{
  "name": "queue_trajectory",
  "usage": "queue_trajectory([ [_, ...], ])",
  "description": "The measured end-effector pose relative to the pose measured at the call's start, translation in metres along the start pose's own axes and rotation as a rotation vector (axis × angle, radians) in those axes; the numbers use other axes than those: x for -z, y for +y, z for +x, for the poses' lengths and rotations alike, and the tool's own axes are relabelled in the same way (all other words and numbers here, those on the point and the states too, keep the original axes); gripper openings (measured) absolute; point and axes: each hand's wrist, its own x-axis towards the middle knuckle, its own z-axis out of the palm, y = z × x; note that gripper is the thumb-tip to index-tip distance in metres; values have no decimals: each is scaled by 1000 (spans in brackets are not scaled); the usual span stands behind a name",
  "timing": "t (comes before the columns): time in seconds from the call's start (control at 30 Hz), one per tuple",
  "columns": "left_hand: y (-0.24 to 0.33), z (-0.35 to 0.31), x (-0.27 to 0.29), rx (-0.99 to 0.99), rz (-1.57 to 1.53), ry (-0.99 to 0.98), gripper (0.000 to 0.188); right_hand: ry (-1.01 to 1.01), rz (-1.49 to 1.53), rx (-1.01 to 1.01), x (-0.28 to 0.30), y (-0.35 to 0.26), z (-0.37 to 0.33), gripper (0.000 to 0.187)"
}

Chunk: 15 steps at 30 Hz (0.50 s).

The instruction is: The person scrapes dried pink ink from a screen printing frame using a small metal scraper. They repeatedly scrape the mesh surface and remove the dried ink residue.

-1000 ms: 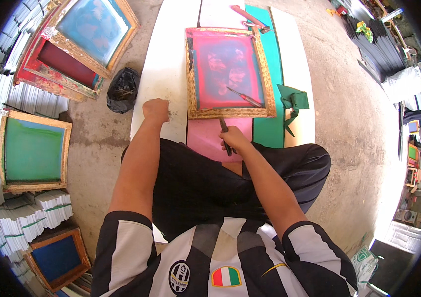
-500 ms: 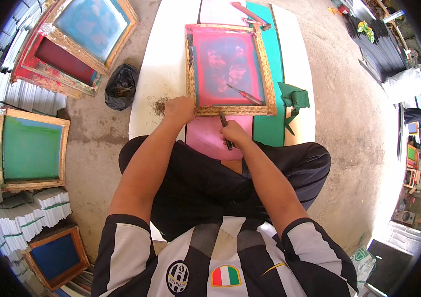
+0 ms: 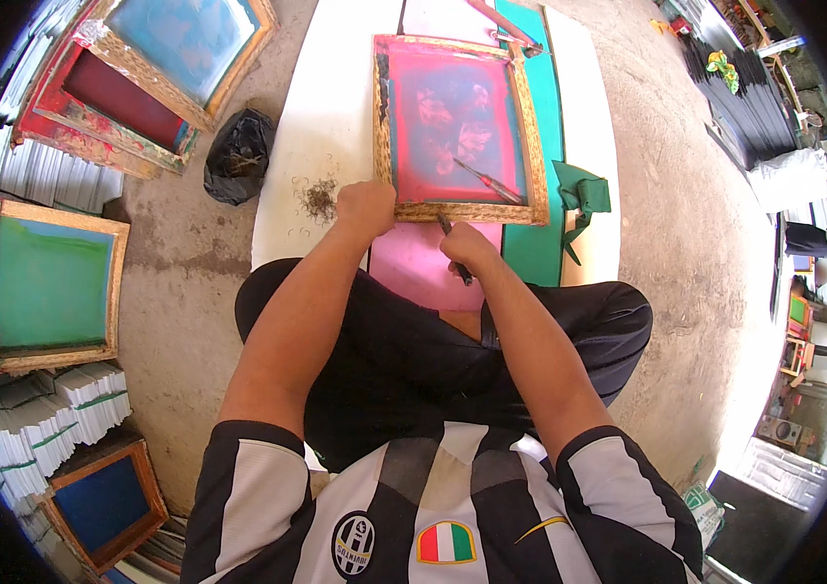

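A wooden screen-printing frame (image 3: 462,210) with pink and blue mesh lies before me on a board painted in white, pink and green. My left hand (image 3: 367,209) is closed around its near left corner. In my right hand (image 3: 469,249) is a pair of dark pliers (image 3: 445,225), their jaws at the near rail of the frame. Whether the jaws grip anything is too small to tell. A screwdriver (image 3: 499,187) with a red handle rests across the mesh. Beside my left hand, small thin bits (image 3: 320,200) are heaped on the white strip.
Beyond the frame lies a hammer (image 3: 509,29). A folded green cloth (image 3: 581,192) sits at the right. On the floor to the left are a black plastic bag (image 3: 240,156), a green screen frame (image 3: 55,282), a blue one (image 3: 102,501) and stacked white sheets (image 3: 92,389).
The pliers have tilted in my right hand, which has moved slightly right and up. My left hand stays at the corner. The whole view has shifted a little.
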Motion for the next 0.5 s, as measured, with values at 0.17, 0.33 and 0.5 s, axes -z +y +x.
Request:
queue_trajectory([
  [0.17,1,3,-1,30,-8,-3,16,108,-152,23,-3,5,-3,28],
  [0.33,1,5,0,34,-23,-36,18,173,-88,73,-8,13,-5,29],
  [0.5,2,7,-2,63,-51,-69,20,16,200,133,-16,33,13,18],
])
